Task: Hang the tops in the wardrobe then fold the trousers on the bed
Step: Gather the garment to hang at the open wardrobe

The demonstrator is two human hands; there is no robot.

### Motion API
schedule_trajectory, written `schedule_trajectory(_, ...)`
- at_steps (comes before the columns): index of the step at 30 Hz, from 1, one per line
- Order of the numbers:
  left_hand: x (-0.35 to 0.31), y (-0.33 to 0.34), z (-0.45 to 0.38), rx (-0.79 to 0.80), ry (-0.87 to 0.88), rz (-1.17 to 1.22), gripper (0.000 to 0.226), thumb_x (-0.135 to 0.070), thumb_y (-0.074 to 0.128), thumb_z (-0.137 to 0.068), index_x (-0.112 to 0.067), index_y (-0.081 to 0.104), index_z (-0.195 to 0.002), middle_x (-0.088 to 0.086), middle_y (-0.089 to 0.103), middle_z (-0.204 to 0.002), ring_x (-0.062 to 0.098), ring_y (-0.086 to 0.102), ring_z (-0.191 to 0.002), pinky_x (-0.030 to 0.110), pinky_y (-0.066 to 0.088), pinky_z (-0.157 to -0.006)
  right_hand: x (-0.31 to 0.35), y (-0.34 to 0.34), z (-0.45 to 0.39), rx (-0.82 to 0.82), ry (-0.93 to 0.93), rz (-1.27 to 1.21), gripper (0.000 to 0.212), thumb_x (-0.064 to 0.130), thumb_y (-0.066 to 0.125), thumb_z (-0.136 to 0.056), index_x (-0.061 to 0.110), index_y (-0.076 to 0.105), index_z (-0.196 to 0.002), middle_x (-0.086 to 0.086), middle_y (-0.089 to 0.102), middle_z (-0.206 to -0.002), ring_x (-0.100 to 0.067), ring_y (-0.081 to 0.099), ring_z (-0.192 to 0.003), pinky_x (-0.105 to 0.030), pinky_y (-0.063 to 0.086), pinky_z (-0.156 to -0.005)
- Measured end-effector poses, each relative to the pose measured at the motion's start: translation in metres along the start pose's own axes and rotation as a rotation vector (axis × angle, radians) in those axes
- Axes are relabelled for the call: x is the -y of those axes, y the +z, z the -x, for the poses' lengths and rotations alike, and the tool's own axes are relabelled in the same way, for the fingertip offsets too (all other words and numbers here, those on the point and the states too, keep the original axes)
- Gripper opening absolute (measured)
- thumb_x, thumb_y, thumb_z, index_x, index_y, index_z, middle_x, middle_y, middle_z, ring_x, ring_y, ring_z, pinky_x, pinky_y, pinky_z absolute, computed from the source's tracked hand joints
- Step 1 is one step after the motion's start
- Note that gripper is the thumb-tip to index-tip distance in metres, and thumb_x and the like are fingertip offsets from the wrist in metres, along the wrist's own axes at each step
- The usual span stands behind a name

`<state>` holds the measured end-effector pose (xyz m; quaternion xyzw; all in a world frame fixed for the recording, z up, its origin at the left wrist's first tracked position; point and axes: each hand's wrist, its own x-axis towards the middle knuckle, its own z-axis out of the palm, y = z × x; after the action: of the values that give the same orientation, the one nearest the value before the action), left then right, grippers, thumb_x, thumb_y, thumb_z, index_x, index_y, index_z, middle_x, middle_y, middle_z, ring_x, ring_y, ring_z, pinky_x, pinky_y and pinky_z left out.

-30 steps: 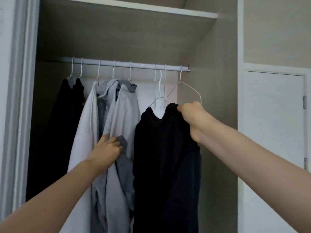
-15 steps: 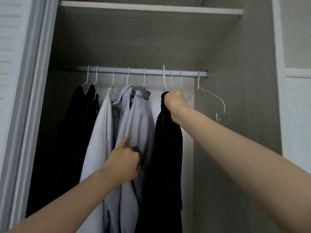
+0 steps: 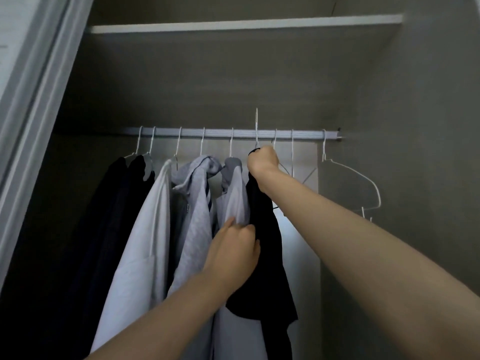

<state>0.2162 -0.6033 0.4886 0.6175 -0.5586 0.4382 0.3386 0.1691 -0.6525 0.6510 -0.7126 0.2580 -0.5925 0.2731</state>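
Since the earlier frame, lifted higher: right hand (image 3: 262,159) clenched round the neck of the black top (image 3: 262,237) and its hanger, hook (image 3: 256,126) now poking above the rail (image 3: 233,133) between the grey garments (image 3: 200,203) and the empty hangers (image 3: 350,178). Left hand (image 3: 233,258) curled against the pale grey fabric, pressing it leftward, a grip not certain. Best done by keeping that gap open, dropping the hook squarely over the rail, letting go only once the weight hangs true
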Motion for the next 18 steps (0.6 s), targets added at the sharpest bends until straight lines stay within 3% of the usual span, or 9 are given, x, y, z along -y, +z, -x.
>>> schedule_trajectory(2,0.003,0.007,-0.002,-0.003,0.057,-0.102,0.022,-0.02,0.043,-0.097,-0.013,0.064,-0.094,0.005,0.069,-0.096,0.021,0.06,-0.096,0.021,0.016,-0.115,-0.009,0.002,-0.011,0.022,0.004,0.048,0.023,0.001,0.043,-0.094,-0.005,0.056,-0.112,-0.017,0.055,-0.101,-0.025,0.048,-0.085,-0.028,0.039,-0.071)
schedule_trajectory(4,0.005,0.014,-0.002,0.026,0.087,-0.152,0.023,-0.019,0.042,-0.097,-0.014,0.063,-0.097,0.003,0.068,-0.097,0.02,0.059,-0.1,0.022,0.005,-0.118,-0.019,0.004,-0.019,0.061,0.006,0.08,0.017,0.0,0.043,-0.094,0.0,0.056,-0.105,-0.015,0.054,-0.101,-0.027,0.052,-0.088,-0.028,0.04,-0.072)
schedule_trajectory(8,0.01,0.02,0.005,0.095,0.117,-0.232,0.026,-0.02,0.038,-0.098,-0.016,0.063,-0.102,0.0,0.067,-0.102,0.017,0.051,-0.111,0.026,-0.001,-0.119,-0.034,0.008,-0.02,0.105,0.033,0.064,0.021,0.003,0.045,-0.094,-0.002,0.055,-0.112,-0.017,0.055,-0.107,-0.028,0.053,-0.092,-0.029,0.042,-0.075)
schedule_trajectory(11,0.011,0.018,0.015,0.118,0.093,-0.209,0.027,-0.021,0.038,-0.098,-0.015,0.064,-0.103,0.0,0.067,-0.102,0.017,0.051,-0.111,0.025,-0.002,-0.119,-0.038,0.011,-0.015,0.123,0.039,0.034,0.008,0.004,0.044,-0.095,0.004,0.052,-0.092,-0.011,0.049,-0.094,-0.025,0.05,-0.088,-0.028,0.04,-0.072)
schedule_trajectory(14,0.013,0.014,0.025,0.1,0.066,-0.128,0.025,-0.022,0.042,-0.1,-0.012,0.065,-0.099,0.005,0.066,-0.098,0.019,0.054,-0.105,0.024,0.016,-0.116,-0.039,0.007,-0.007,0.139,0.013,0.0,0.021,0.008,0.042,-0.095,0.012,0.039,-0.075,-0.006,0.045,-0.084,-0.023,0.046,-0.077,-0.025,0.038,-0.059)
schedule_trajectory(16,0.013,0.008,0.034,0.078,0.027,-0.046,0.023,-0.022,0.047,-0.099,-0.009,0.064,-0.093,0.009,0.063,-0.094,0.022,0.054,-0.098,0.023,0.033,-0.097,-0.042,0.002,0.005,0.147,-0.041,0.038,0.026,0.01,0.044,-0.094,0.011,0.038,-0.068,-0.005,0.045,-0.074,-0.022,0.047,-0.071,-0.024,0.035,-0.055)
schedule_trajectory(18,0.01,0.001,0.042,0.063,-0.025,0.012,0.02,-0.02,0.053,-0.096,-0.006,0.064,-0.087,0.012,0.062,-0.09,0.025,0.057,-0.091,0.028,0.04,-0.083,-0.045,-0.002,0.022,0.133,-0.128,0.099,0.017,0.009,0.048,-0.091,0.008,0.044,-0.074,-0.004,0.046,-0.073,-0.023,0.048,-0.072,-0.023,0.034,-0.05)
